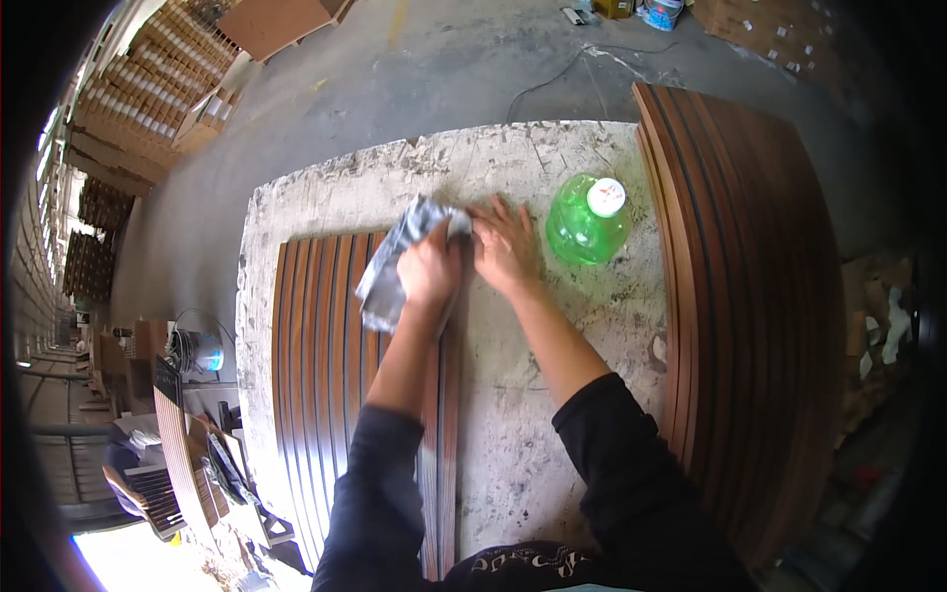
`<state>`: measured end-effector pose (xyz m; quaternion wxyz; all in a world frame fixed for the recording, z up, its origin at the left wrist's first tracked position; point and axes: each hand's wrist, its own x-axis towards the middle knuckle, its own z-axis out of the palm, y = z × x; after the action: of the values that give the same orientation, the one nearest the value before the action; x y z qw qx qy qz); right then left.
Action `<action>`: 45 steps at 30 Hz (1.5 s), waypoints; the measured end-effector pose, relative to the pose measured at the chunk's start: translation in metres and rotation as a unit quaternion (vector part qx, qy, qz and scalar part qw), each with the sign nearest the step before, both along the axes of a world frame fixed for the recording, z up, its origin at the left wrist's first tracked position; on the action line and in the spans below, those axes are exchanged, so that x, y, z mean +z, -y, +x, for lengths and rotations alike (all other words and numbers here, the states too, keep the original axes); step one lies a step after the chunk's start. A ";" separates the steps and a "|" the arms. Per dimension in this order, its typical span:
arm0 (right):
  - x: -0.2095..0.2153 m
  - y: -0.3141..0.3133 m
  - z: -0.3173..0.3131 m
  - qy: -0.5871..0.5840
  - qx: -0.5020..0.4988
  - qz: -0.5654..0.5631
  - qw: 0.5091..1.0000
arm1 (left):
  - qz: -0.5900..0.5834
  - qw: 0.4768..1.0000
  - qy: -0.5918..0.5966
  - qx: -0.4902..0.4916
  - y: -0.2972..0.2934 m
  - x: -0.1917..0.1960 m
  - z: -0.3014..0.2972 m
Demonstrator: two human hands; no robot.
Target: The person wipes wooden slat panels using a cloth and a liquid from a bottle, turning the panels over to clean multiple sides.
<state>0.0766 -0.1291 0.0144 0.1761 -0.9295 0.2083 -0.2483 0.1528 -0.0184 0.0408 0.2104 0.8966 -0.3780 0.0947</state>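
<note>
Centre of the frame: the left hand (431, 268) is closed around a crumpled grey cloth (400, 259), bunched in the fist so that a loose tail trails toward the lower left over the grooved dark-brown wooden slat panel (326, 375). The cloth bears on the upper end of that panel, where it meets the bare worktop. The right hand (505, 247) lies open, fingers spread flat, palm down just beside the cloth, apparently to brace against the rough, chipped grey worktop (552, 395). A green translucent plastic bottle with a white cap (588, 219) stands near the right hand, within reach. A stack of similar brown slat panels (750, 296) occupies the right of the frame.
</note>
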 end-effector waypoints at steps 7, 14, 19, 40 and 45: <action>-0.014 0.008 -0.010 0.001 0.000 0.029 1.000 | 0.028 0.998 -0.034 -0.053 -0.139 -0.013 -0.132; -0.008 0.008 -0.009 -0.017 0.007 0.045 0.999 | 0.028 0.999 -0.027 -0.016 -0.066 -0.015 -0.070; -0.006 -0.004 0.002 0.023 0.012 0.020 0.999 | -0.003 1.000 0.012 0.019 -0.011 -0.013 0.000; 0.002 0.007 -0.014 -0.015 0.014 0.022 1.000 | -0.004 0.999 0.052 0.013 -0.110 -0.021 -0.101; 0.008 0.000 -0.004 0.062 0.052 0.045 0.996 | -0.021 0.997 0.054 0.055 -0.046 -0.019 -0.029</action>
<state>0.0723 -0.1295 0.0226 0.2429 -0.9131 0.1587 -0.2865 0.1238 0.0276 0.0223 0.2032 0.9051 -0.3364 0.1624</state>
